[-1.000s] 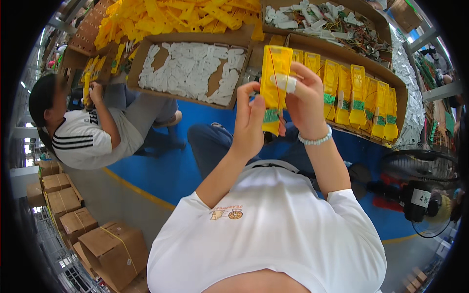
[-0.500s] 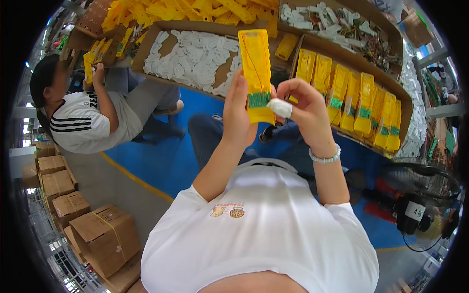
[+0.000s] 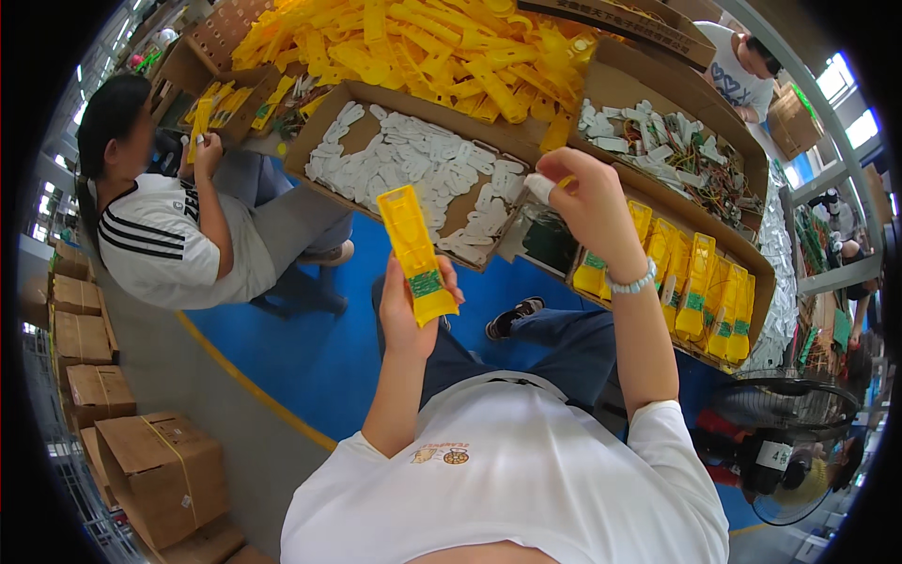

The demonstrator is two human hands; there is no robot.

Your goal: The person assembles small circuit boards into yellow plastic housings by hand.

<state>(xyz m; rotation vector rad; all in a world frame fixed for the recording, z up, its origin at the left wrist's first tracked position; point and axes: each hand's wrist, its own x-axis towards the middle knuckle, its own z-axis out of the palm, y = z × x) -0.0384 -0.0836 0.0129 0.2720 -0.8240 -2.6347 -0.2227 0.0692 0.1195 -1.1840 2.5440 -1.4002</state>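
Note:
My left hand is wrapped round the lower part of a long yellow plastic housing. The housing tilts up and away, with a green circuit board set across its lower half. To the right and farther off, my right hand is raised with fingers curled toward the thumb. A white cover wraps one of its digits. Whatever those fingertips pinch, if anything, is too small to make out. Below that hand is a dark green, flat-looking thing, partly hidden, between two cartons.
A shallow carton holds many white plastic pieces. Yellow housings with boards stand in a carton at right. Behind lie a heap of yellow parts and a carton of wired pieces. A co-worker sits left; a fan stands right.
My left hand has brought the housing lower and to the left. My right hand has left the housing, moving up and right toward the cartons. The view has shifted, showing another person at far right.

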